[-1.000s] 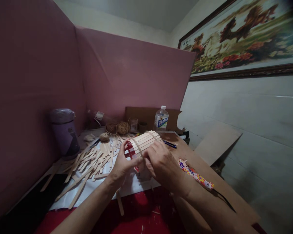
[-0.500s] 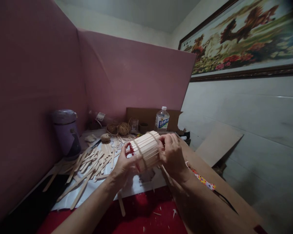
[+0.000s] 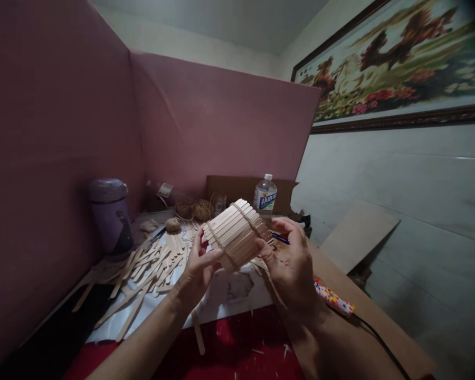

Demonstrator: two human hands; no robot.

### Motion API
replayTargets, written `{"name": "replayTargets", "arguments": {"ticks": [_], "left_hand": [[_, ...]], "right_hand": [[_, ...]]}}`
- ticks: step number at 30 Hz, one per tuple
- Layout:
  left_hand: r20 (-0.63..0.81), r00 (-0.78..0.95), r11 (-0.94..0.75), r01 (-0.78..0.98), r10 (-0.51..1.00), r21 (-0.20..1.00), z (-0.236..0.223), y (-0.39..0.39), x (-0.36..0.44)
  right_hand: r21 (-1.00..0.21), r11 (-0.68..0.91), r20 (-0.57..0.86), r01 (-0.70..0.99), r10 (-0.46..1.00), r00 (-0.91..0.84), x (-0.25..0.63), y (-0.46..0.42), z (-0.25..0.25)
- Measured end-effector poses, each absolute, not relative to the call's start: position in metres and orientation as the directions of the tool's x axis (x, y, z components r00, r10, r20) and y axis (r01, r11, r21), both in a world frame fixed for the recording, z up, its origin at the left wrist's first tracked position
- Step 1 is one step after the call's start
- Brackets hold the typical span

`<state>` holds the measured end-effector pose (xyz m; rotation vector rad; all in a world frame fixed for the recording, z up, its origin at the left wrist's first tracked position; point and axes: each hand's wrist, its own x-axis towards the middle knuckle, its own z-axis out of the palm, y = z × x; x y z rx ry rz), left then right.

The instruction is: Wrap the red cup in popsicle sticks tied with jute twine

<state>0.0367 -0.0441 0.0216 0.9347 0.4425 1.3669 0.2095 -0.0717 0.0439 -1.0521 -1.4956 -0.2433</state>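
A rounded holder made of craft sticks [image 3: 237, 232], set side by side and bound with two bands of twine, is tilted in the air above the table. My left hand [image 3: 200, 264] grips its left end, thumb along the near side and fingers partly hidden behind it. At the right end is my right hand [image 3: 291, 258], its thumb against the sticks and its fingers apart from the thumb, with a gap between them. Loose craft sticks [image 3: 142, 274] lie in a pile left of my left hand. A dark blue pen [image 3: 279, 238] shows behind my right hand.
Twine balls [image 3: 201, 210], a small twine ball [image 3: 173, 225] and a water bottle [image 3: 266, 195] stand at the back. A purple tumbler [image 3: 111, 216] is at left. A flower-patterned tool with a cord [image 3: 334, 297] lies at right. Pink panels [image 3: 221, 116] enclose the back and left.
My right hand has moved from the near side of the holder to its right end, and its fingers have spread. The holder has turned and lifted slightly, still in my left hand.
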Motion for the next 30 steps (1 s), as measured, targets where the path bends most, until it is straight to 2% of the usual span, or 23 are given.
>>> {"name": "replayTargets", "arguments": {"ticks": [4,7,12,22,30], "left_hand": [[0.261,0.279,-0.001,-0.681,0.924,0.732,0.022,-0.046,0.035],[0.279,0.350,0.038,-0.681,0.894,0.731,0.023,-0.047,0.033],[0.306,0.414,0.064,-0.676,0.857,0.734,0.024,-0.047,0.031],[0.295,0.406,0.049,-0.653,0.865,0.756,0.023,-0.048,0.030],[0.285,0.432,0.075,-0.648,0.856,0.758,0.022,-0.047,0.028]], "right_hand": [[-0.616,0.546,0.708,0.568,0.699,0.097,0.212,-0.070,0.043],[-0.709,0.552,0.638,0.438,0.767,0.066,0.211,-0.073,0.046],[-0.627,0.581,0.695,0.519,0.718,0.036,0.211,-0.083,0.057],[-0.460,0.619,0.797,0.636,0.604,-0.012,0.211,-0.094,0.052],[-0.453,0.616,0.796,0.644,0.605,-0.018,0.210,-0.093,0.055]]}}
